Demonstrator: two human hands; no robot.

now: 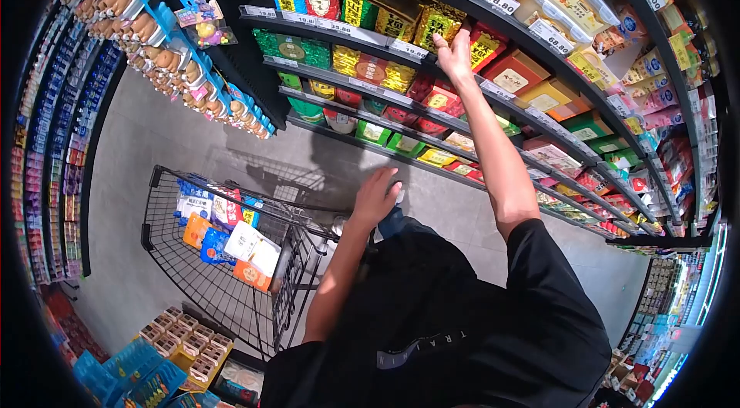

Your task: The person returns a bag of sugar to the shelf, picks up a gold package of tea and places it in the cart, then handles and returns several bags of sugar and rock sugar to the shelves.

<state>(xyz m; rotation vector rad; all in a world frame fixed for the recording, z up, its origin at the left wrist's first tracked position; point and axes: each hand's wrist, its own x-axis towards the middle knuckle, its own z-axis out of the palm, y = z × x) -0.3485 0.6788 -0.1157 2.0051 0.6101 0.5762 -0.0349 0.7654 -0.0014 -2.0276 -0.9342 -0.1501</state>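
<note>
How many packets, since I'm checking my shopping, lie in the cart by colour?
Orange packets: 2
White packets: 2
Blue or blue-and-white packets: 4
Red-and-white packet: 1
Total: 9 in the cart, though overlap may hide more.

Black wire cart (166, 254) of packets, hanging toys (199, 23), boxed goods (181, 342) low down.

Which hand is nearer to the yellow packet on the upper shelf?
Right. The right hand touches the yellow packet on the shelf; the left hand is far below it, above the cart.
</note>
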